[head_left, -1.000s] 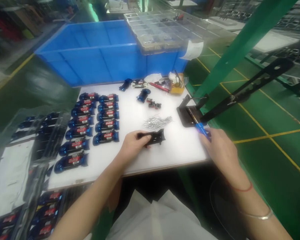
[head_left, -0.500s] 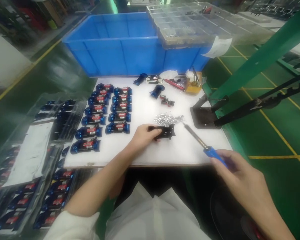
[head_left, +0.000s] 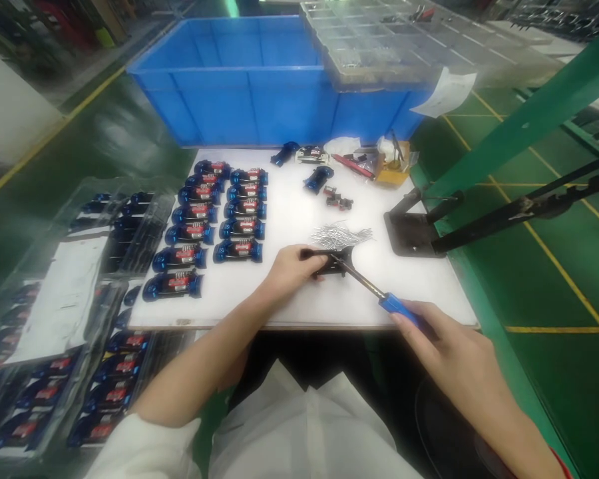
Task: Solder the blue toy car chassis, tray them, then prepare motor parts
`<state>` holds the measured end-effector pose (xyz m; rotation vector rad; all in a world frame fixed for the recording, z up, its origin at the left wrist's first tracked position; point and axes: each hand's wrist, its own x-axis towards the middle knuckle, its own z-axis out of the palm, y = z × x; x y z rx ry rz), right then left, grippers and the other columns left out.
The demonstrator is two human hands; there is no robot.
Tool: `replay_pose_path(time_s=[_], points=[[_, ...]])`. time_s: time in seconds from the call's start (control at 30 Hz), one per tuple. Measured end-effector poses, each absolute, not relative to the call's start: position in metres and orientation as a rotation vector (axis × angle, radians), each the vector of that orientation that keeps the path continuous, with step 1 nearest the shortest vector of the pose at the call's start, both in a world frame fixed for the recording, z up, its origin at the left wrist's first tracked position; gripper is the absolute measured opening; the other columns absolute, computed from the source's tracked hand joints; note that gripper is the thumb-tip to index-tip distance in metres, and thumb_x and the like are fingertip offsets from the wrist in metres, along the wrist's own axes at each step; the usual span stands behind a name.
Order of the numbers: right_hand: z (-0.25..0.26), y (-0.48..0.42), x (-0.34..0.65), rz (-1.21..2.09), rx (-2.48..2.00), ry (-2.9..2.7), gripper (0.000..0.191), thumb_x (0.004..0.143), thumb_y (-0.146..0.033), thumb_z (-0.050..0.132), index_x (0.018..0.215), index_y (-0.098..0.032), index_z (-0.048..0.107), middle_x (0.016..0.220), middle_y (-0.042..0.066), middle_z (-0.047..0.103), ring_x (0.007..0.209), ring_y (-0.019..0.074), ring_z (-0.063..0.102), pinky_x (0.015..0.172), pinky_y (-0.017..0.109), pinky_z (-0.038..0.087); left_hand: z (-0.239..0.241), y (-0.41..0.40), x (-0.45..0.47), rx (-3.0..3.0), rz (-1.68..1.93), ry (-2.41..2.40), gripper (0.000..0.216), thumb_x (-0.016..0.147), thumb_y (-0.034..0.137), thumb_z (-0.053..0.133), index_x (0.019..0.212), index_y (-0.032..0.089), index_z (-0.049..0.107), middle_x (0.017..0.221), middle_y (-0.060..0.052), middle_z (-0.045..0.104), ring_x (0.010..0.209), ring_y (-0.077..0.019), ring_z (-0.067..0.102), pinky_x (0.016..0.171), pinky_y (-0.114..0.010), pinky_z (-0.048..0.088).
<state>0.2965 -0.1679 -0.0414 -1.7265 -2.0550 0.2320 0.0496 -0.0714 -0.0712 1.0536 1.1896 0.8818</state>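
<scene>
My left hand [head_left: 297,267] is closed around a black toy car part [head_left: 340,261], dark underside up, near the front of the white table. In my right hand [head_left: 444,339] is a soldering iron [head_left: 364,283] with a blue handle, its metal shaft slanting up and left. The iron's tip is at the black part, close to my left thumb; whether it touches cannot be made out. Just behind the part lies a pile of thin silvery wire pieces [head_left: 339,235]. Blue toy cars [head_left: 239,250] with red and black middles stand in two columns on the left.
A blue crate [head_left: 244,100] stands behind the table, with a clear compartment tray [head_left: 359,80] across its right end. A black metal stand [head_left: 414,233] is at the right edge. Loose car parts [head_left: 338,201] and a yellow box [head_left: 393,173] lie at the back. Plastic trays of cars [head_left: 114,372] are at left.
My right hand has moved left, bringing the soldering iron's tip from beside the wire pile onto or over the black car part. My left hand keeps its hold.
</scene>
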Motion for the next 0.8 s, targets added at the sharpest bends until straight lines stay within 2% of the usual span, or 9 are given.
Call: replay_pose_path(time_s=[0.6, 0.8], points=[[-0.042, -0.166, 0.296, 0.18, -1.706, -2.098, 0.037, 0.098, -0.055, 0.044, 0.096, -0.025, 0.066, 0.061, 0.0, 0.065, 0.044, 0.0163, 0.057, 0.044, 0.029, 0.038, -0.068, -0.071, 0.051, 1.073, 0.867, 1.223, 0.017, 0.081, 0.028, 0.066, 0.088, 0.015, 0.075, 0.083, -0.005, 0.074, 0.06, -0.0111, 0.062, 0.059, -0.023, 0.05], [-0.032, -0.167, 0.292, 0.048, -1.588, -2.209, 0.033, 0.102, -0.044, 0.042, 0.098, -0.021, 0.066, 0.069, 0.002, 0.068, 0.05, 0.0161, 0.061, 0.047, 0.029, 0.041, -0.07, -0.071, 0.05, 1.087, 0.865, 1.22, 0.017, 0.081, 0.029, 0.066, 0.087, 0.015, 0.075, 0.084, -0.004, 0.074, 0.062, -0.0114, 0.063, 0.059, -0.023, 0.05]])
